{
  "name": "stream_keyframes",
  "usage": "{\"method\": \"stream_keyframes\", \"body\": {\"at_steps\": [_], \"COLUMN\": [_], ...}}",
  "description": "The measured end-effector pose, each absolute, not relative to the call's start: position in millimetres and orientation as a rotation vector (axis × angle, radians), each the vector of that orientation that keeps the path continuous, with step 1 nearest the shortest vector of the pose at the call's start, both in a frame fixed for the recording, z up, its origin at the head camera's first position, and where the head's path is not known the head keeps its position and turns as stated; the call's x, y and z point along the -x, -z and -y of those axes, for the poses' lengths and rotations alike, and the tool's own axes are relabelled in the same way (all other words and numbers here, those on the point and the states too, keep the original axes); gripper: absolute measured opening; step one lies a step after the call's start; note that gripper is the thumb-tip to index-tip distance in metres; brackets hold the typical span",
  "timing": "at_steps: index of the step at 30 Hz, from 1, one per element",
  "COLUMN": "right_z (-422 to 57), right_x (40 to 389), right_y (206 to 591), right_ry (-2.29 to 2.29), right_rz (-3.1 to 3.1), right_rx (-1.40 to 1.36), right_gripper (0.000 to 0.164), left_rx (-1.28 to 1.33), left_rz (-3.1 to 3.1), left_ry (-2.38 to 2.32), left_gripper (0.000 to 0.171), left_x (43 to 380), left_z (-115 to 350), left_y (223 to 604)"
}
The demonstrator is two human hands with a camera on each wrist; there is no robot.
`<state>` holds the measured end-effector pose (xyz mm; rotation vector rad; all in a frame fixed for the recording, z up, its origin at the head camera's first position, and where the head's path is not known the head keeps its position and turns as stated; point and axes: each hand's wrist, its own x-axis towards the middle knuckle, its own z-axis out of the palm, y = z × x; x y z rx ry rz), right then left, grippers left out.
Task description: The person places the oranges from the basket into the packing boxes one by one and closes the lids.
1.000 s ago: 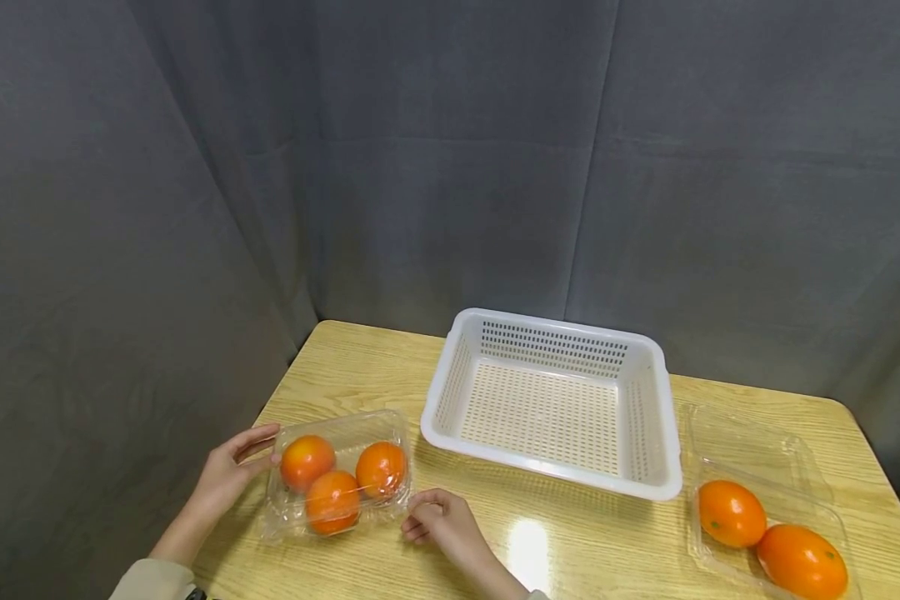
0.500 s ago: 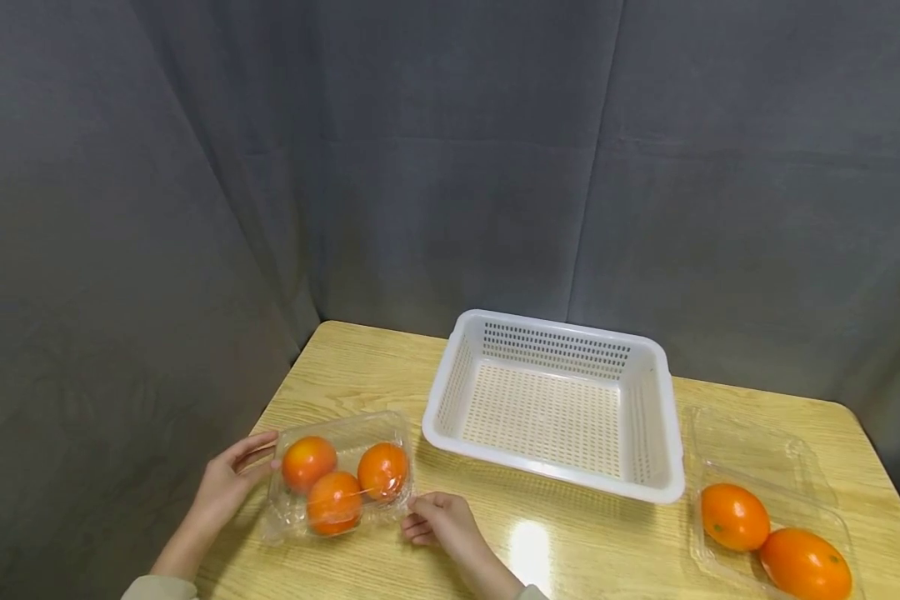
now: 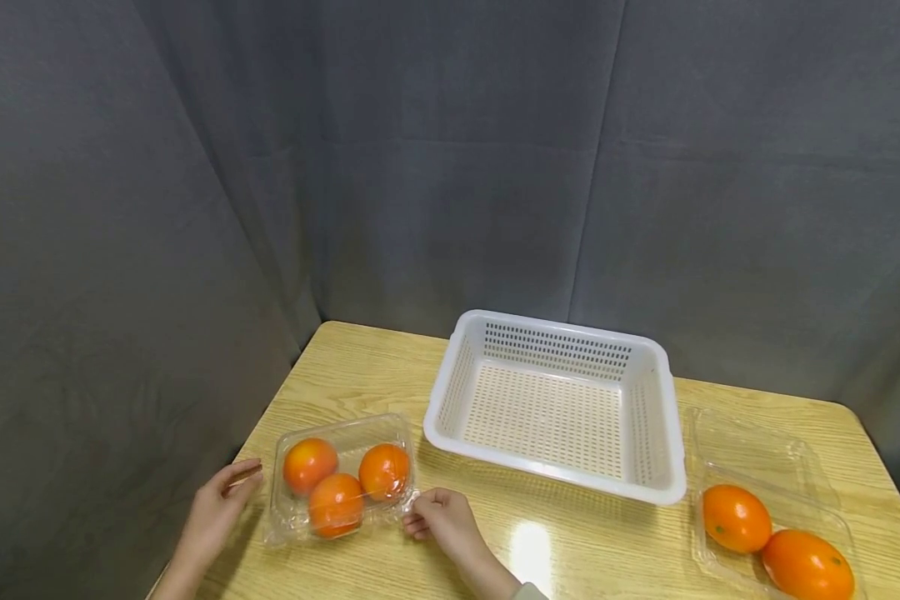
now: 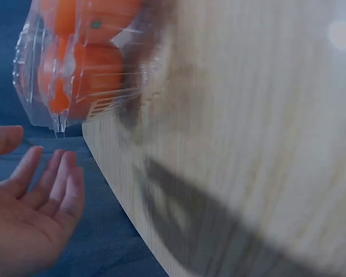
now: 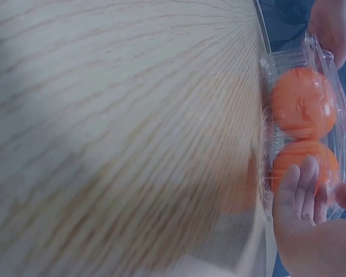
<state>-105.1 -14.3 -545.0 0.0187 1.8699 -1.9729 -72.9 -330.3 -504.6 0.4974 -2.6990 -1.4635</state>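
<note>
A clear plastic clamshell container (image 3: 345, 429) with oranges (image 3: 336, 505) inside lies at the table's left. Its lid is down over the fruit. My left hand (image 3: 213, 510) hovers just off its left end, holding nothing; in the left wrist view a gap separates the loosely bent fingers (image 4: 46, 182) from the plastic edge. At the container's front right corner, my right hand (image 3: 446, 525) pinches the rim between thumb and forefinger. The right wrist view has the other fingers (image 5: 294, 190) alongside the oranges.
A white perforated basket (image 3: 555, 471) stands mid-table with nothing in it. On the right, another clear clamshell (image 3: 753, 446) lies with its lid folded back, two oranges (image 3: 737, 518) in its base. A grey curtain (image 3: 450, 208) borders the table (image 3: 375, 350).
My left hand has drawn back from the container's left end, down and to the left. The right hand stays at the corner, and the container has hardly moved.
</note>
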Motion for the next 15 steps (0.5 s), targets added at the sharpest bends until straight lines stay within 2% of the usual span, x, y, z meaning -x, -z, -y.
{"method": "stream_keyframes", "body": {"at_steps": [5, 15], "right_z": [15, 15], "right_x": [107, 106], "right_y": [546, 547], "right_ry": [1.973, 1.957], "right_rz": [-1.879, -1.875], "right_rx": [-0.011, 0.014], "right_gripper": [0.013, 0.014], "left_rx": [-0.658, -0.806], "left_rz": [2.746, 2.722], "left_ry": [1.507, 1.693], "left_gripper": [0.053, 0.06], "left_x": [60, 46], "left_z": [324, 319], "left_y": [504, 513]}}
